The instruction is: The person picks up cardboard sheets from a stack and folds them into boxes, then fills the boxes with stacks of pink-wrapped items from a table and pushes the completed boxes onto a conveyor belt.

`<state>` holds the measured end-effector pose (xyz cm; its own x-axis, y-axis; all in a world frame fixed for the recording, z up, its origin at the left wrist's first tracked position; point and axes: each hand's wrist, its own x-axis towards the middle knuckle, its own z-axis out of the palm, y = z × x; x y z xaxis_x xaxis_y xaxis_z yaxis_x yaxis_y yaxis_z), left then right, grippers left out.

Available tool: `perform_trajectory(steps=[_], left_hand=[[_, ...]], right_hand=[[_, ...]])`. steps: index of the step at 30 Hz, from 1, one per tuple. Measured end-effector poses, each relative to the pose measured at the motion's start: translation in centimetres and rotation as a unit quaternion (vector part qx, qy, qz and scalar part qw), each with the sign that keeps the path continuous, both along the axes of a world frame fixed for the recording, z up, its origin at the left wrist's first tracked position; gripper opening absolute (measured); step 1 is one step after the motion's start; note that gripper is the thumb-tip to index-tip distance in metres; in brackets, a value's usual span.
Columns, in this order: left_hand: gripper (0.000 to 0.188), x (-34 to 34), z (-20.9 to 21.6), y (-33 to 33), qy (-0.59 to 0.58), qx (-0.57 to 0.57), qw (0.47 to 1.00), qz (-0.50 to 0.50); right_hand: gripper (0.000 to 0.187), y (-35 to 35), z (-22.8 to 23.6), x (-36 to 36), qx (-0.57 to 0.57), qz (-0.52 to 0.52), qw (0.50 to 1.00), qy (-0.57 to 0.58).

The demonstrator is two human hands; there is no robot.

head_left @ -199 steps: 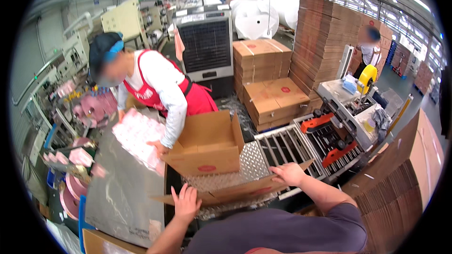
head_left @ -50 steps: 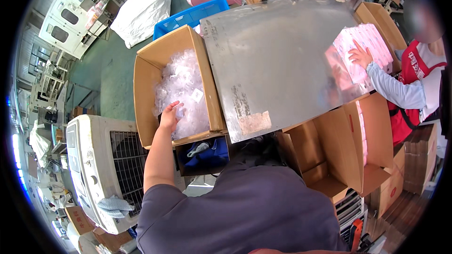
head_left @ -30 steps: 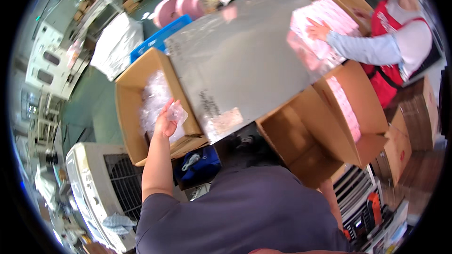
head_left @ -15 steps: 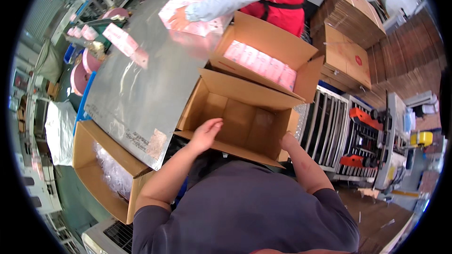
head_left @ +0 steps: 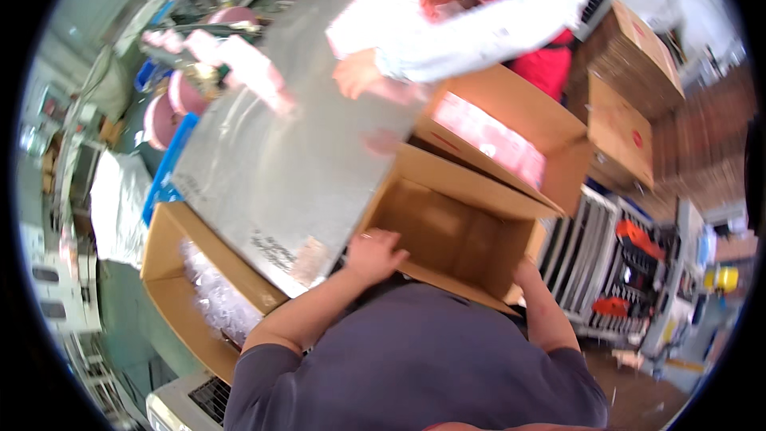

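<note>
Right in front of me is an open cardboard box [head_left: 455,227] with bare walls and floor inside. My left hand [head_left: 377,255] is at its near left corner, fingers curled over the edge of the wall. At the right end, my right hand [head_left: 527,273] grips the box wall, its fingertips partly hidden by the cardboard. Just beyond stands a second cardboard box [head_left: 574,144], holding a row of pink-and-white packs [head_left: 491,137].
A metal table [head_left: 263,168] fills the left, bearing pink-and-white packs [head_left: 247,64]. Across it a co-worker's hand [head_left: 357,73] is near a pack stack [head_left: 375,12]. A box of clear plastic [head_left: 211,291] stands at lower left, a roller conveyor [head_left: 578,239] at right.
The view has shifted, so the scene sits further right and lower. My left hand has gone from above the box's inside to its near left edge. The co-worker's arms have moved over the stack.
</note>
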<state>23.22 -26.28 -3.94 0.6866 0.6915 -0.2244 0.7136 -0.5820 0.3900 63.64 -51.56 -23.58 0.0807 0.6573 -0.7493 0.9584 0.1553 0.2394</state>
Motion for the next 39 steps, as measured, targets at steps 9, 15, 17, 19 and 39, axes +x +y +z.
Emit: perform_trajectory(steps=[9, 15, 17, 19, 39], left_hand=[[0.053, -8.6, 0.3, 15.7, -0.22, -0.002, 0.968, 0.121], [0.032, -13.8, 2.3, 31.3, -0.36, 0.105, 0.901, 0.22], [0.029, -14.1, 3.1, 34.0, -0.394, 0.126, 0.874, 0.255], [0.029, -14.6, 2.9, 36.0, -0.425, 0.124, 0.85, 0.284], [0.078, -14.0, -0.4, 51.8, 0.065, 0.131, 0.966, 0.213]], right_hand=[[0.045, 6.7, 5.6, -1.1, -0.081, -0.318, 0.944, -0.032], [0.044, 21.2, 20.9, -15.3, 0.135, -0.394, 0.868, 0.269], [0.04, 26.5, 26.3, -21.0, 0.227, -0.295, 0.822, 0.43], [0.042, 31.4, 32.6, -25.8, 0.235, -0.304, 0.66, 0.646], [0.032, 38.6, 53.7, -35.5, 0.085, 0.112, 0.226, 0.964]])
